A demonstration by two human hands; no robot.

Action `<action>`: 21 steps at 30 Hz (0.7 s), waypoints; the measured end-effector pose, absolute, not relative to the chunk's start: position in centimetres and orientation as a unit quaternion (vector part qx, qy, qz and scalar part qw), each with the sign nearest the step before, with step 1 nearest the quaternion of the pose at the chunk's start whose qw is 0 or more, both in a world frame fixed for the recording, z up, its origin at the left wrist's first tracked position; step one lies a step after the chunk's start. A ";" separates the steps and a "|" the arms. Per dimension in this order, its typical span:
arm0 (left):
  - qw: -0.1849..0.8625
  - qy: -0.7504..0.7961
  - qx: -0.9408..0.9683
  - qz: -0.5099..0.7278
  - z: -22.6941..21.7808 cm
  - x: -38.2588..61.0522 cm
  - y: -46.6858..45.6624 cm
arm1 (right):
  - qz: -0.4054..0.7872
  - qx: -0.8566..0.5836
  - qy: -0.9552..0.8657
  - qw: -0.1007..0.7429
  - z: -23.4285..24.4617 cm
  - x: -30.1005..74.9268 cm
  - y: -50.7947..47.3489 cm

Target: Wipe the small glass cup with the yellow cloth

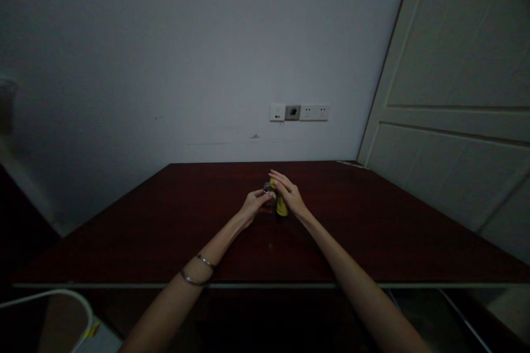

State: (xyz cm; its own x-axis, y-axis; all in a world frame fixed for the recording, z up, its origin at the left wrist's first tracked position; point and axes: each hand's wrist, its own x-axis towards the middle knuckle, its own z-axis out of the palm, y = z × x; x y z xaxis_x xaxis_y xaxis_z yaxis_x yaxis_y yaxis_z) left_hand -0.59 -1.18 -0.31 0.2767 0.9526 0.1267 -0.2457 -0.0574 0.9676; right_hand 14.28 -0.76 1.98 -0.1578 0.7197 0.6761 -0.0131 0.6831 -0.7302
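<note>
Both my arms reach out over a dark red-brown table [165,220]. My left hand [253,204] is closed around a small clear object [268,190], perhaps a glass or jar; I cannot make it out well. My right hand [290,194] holds a yellow cloth-like thing [282,207] against that object, its fingers curled over the top. The two hands touch each other near the table's middle. Two thin bangles [197,270] sit on my left forearm.
A white wall stands behind the table with a row of sockets [300,112]. A pale panelled door [451,105] is at the right. A white-rimmed bin or basket [62,309] shows at the lower left, below the table's front edge.
</note>
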 end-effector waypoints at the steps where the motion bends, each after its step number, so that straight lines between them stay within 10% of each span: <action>1: 0.602 0.336 0.523 0.502 -0.3 -0.7 -1.0 | 0.321 -0.246 -0.708 0.579 2.0 14.5 -0.7; 21: 0.659 0.298 0.555 0.412 -0.2 -2.5 0.1 | 0.268 -0.317 -0.701 0.580 0.9 14.3 0.1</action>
State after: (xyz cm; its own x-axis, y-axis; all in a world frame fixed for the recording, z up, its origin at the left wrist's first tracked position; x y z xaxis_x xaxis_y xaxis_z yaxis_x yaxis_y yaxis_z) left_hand -2.45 0.06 -0.22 0.4833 0.8731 0.0646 -0.2116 0.0449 0.9763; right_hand 14.30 0.07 0.86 -0.1264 0.7556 0.6427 0.1340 0.6550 -0.7436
